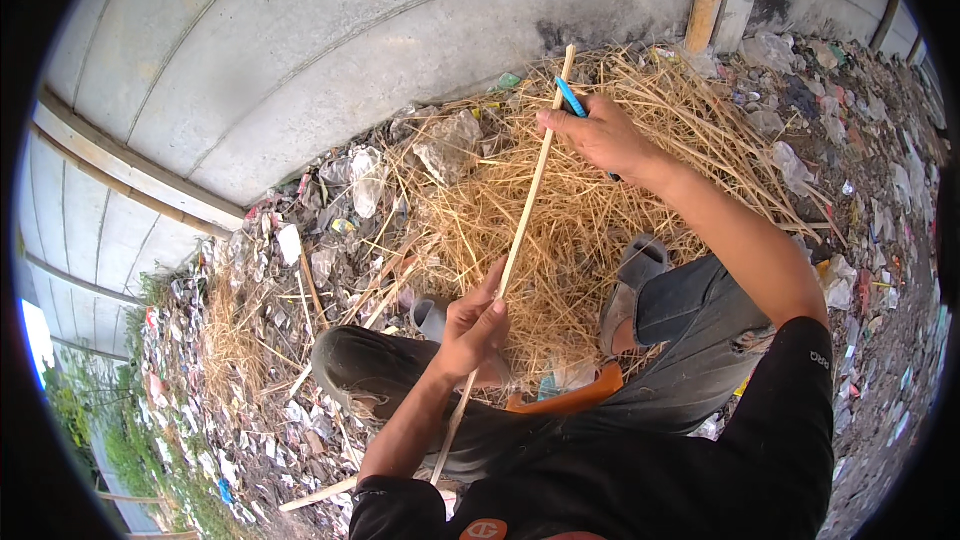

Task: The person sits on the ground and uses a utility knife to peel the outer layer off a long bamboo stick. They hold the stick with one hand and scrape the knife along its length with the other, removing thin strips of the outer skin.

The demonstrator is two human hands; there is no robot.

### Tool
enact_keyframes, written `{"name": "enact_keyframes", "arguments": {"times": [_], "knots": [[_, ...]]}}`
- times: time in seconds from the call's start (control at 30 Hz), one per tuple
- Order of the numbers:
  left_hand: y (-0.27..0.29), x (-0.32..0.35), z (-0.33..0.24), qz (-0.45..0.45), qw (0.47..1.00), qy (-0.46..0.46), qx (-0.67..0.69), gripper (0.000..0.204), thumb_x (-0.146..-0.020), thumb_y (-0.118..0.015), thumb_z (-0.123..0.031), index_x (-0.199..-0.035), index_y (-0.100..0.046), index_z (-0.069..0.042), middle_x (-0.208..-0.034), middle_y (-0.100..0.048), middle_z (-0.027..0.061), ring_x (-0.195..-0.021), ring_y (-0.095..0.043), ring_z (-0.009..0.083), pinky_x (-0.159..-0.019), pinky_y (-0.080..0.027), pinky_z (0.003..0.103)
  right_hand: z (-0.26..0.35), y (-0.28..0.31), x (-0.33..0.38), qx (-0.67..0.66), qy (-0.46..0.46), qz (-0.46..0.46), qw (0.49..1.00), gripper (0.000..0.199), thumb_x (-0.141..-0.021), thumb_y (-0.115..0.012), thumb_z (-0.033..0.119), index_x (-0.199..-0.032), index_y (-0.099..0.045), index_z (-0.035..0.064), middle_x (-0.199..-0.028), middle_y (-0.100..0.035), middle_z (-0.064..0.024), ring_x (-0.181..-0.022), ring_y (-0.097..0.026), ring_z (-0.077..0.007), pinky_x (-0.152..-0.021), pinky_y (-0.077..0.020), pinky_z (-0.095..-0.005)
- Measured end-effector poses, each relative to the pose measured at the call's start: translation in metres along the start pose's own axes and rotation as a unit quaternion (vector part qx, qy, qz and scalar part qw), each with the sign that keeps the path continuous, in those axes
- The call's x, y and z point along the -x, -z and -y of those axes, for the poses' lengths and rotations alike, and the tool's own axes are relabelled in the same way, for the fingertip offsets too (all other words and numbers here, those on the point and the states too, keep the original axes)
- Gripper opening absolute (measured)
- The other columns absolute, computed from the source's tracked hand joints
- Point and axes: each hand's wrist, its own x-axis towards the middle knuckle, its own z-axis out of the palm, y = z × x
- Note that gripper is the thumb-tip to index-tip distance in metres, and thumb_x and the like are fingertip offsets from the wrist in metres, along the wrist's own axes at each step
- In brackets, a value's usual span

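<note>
Concrete wall [430, 50], straw [560, 205], pale stick [530, 205] slanting steeply up-right

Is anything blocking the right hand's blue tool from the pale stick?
Nothing visible: the right hand holds the blue tool against the pale stick near its far end; the left hand grips the stick lower down, well clear.

The straw heap [585, 225] sits pretty much right in front of the wall [400, 50], litter [265, 430] both sides, stick [533, 185] slanting above.
</note>
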Motion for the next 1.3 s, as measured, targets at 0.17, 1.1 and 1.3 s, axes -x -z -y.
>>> {"name": "enact_keyframes", "arguments": {"times": [0.17,1.1,1.3], "knots": [[0.010,0.013,-0.003,0.069,0.992,0.105,-0.005,0.058,-0.104,-0.054,-0.016,-0.156,-0.031,-0.005,-0.075,-0.060,0.0022,-0.057,-0.055,0.0079,-0.055,-0.048,0.023,-0.001,0.054,-0.018,-0.182,-0.002,-0.147,0.972,0.035,-0.096,-0.068,0.038,-0.092,-0.067,0.0033,-0.050,-0.037,0.0060,-0.040,-0.033,-0.0069,-0.042,-0.0248,-0.0289],[0.018,0.023,0.010,-0.023,0.995,0.076,0.059,0.052,-0.106,-0.053,-0.022,-0.152,-0.039,-0.003,-0.059,-0.034,-0.0078,-0.046,-0.029,0.0028,-0.043,-0.025,0.021,0.017,0.041,0.002,0.330,0.053,-0.070,0.940,0.049,-0.109,-0.040,0.039,-0.093,-0.062,-0.0018,-0.064,-0.057,-0.0124,-0.054,-0.052,-0.0237,-0.056,-0.0414,-0.0436],[0.016,0.022,0.014,-0.010,0.996,0.083,0.028,0.054,-0.107,-0.047,-0.033,-0.152,-0.038,-0.004,-0.055,-0.029,-0.0060,-0.042,-0.022,0.0041,-0.040,-0.023,0.022,0.010,0.071,-0.011,0.380,0.020,-0.137,0.915,0.056,-0.109,-0.039,0.041,-0.081,-0.063,-0.0009,-0.055,-0.052,-0.0116,-0.047,-0.048,-0.0245,-0.051,-0.0394,-0.0435]]}}
